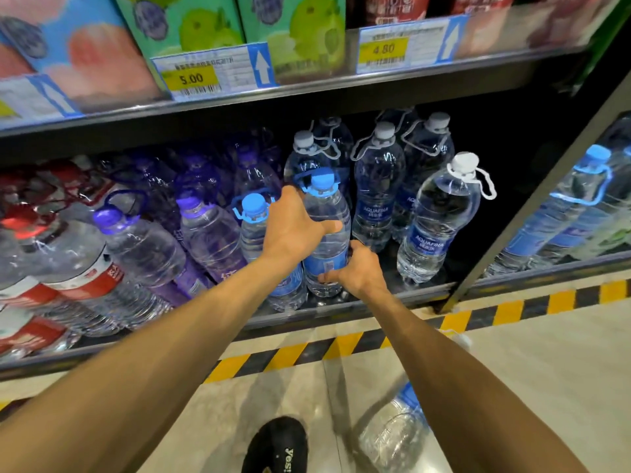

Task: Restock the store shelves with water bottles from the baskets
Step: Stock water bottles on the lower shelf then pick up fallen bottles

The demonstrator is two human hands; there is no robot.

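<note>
Bottle (pixel 324 206) with the blue cap is mid-frame at the front of the bottom shelf (pixel 341 310), upright, and I've got both hands on it. My left hand (pixel 293 230) is wrapped round the shoulder and my right hand (pixel 358 271) is gripping low by the label. To do this bit well I'd slide it straight back, keep it vertical, and seat the base fully behind the lip, snug beside its blue-cap twin (pixel 254 213) on the left. Watch-outs: the Aquafina bottles (pixel 437 220) crowd the right and rear, and I reckon their loose carry loops could snag. Another one, the floor bottle (pixel 392 431), lies at lower right near my shoe (pixel 276 445), easy to kick. No basket in view.
</note>
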